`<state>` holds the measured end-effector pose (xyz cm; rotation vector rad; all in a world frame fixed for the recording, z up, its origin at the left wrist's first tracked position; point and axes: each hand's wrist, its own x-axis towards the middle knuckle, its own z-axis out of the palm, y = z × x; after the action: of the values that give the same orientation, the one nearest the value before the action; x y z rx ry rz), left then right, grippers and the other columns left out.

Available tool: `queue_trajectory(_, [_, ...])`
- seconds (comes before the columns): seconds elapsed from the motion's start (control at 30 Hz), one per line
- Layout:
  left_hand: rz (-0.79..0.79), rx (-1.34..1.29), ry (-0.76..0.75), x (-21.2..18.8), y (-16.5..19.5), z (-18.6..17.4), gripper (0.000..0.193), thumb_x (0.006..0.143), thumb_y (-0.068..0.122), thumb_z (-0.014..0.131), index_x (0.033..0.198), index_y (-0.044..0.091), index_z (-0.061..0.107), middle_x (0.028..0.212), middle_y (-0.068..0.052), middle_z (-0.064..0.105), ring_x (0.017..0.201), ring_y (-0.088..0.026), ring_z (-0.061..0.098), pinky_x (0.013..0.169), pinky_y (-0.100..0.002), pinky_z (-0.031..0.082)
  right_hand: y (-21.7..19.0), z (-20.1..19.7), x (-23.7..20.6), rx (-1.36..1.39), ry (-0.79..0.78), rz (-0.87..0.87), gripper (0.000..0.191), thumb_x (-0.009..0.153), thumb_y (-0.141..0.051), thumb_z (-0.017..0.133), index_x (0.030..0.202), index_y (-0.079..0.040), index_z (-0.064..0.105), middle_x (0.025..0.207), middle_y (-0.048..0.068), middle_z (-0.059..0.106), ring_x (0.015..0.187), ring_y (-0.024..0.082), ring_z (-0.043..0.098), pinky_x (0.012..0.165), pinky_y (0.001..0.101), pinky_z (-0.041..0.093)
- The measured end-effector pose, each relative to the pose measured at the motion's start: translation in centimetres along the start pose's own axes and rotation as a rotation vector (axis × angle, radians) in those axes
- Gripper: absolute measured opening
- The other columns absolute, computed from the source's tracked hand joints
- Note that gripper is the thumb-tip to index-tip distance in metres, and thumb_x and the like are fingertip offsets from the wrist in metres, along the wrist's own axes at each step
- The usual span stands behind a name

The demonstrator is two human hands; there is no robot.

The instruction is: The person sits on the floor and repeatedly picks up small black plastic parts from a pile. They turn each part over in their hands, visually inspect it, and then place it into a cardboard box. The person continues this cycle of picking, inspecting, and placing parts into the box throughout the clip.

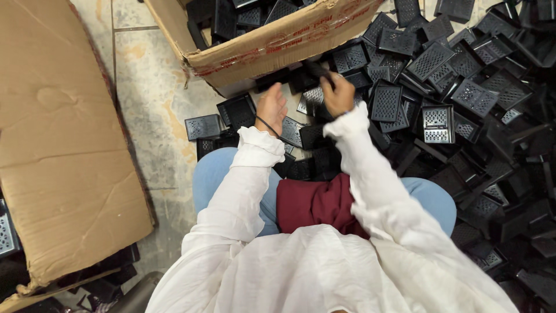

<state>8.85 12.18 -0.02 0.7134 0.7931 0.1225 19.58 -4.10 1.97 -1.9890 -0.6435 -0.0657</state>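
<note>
I sit on the floor in white sleeves and blue trousers, looking down at my lap. My right hand (337, 94) is raised and closed around a black perforated plastic part (318, 71), just below the cardboard box (278, 43). My left hand (271, 107), with a thin dark band at the wrist, reaches down among the black parts (238, 110) in front of my knees; whether it grips one is hidden. A dark red cloth (315, 203) lies in my lap.
A large heap of black perforated plastic parts (463, 98) covers the floor to the right and ahead. The tilted cardboard box holds more of them. A flattened cardboard sheet (58, 145) lies on the tiled floor (153, 110) at left.
</note>
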Motion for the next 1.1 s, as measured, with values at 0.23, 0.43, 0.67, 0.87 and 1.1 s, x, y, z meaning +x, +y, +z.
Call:
queue_trajectory(0.23, [0.359,0.122,-0.288,-1.8,-1.2,2.1,0.030,0.101,0.017,0.072,0.125,-0.001,0.066,0.112,-0.010,0.070,0.098,-0.019,0.064,0.089,-0.035,0.053,-5.2,-4.1,-6.4,1.215,-0.434,0.603,0.040,0.098,-0.017,0.062,0.133,-0.001,0.055,0.119,0.012,0.072,0.100,0.027,0.077,0.087,0.0367,0.064])
queue_trajectory(0.43, [0.624,0.374,-0.273,-1.5,-1.8,2.0,0.029,0.097,0.007,0.071,0.124,0.001,0.062,0.114,-0.008,0.069,0.104,-0.014,0.066,0.093,-0.028,0.053,-3.5,-4.7,-2.8,0.765,-0.710,0.546,0.042,0.101,-0.027,0.070,0.126,0.005,0.068,0.118,0.027,0.071,0.100,0.033,0.075,0.087,0.0406,0.059])
queue_trajectory(0.67, [0.387,0.021,0.106,-0.5,1.3,1.3,0.047,0.085,0.007,0.076,0.128,0.001,0.059,0.107,-0.006,0.065,0.089,-0.013,0.061,0.073,-0.026,0.049,-1.4,-0.8,1.9,-0.487,-0.605,-0.370,0.035,0.072,-0.018,0.086,0.098,0.003,0.077,0.133,0.025,0.064,0.105,0.047,0.063,0.088,0.0501,0.050])
queue_trajectory(0.87, [0.261,0.076,0.070,-1.3,1.9,1.2,0.044,0.087,0.014,0.073,0.128,0.005,0.059,0.097,-0.004,0.063,0.080,-0.011,0.057,0.059,-0.025,0.043,-1.0,0.4,1.6,-0.490,-0.577,-0.243,0.033,0.077,-0.002,0.072,0.109,-0.005,0.079,0.117,0.017,0.071,0.105,0.039,0.069,0.095,0.0427,0.057])
queue_trajectory(1.1, [0.355,0.281,-0.104,-1.1,0.4,1.4,0.043,0.106,0.035,0.071,0.117,-0.005,0.062,0.100,-0.001,0.057,0.089,-0.008,0.053,0.077,-0.024,0.045,-2.5,-1.9,-5.3,0.918,-0.280,0.579,0.017,0.102,-0.007,0.070,0.115,0.005,0.072,0.108,0.018,0.074,0.093,0.027,0.073,0.084,0.0359,0.060])
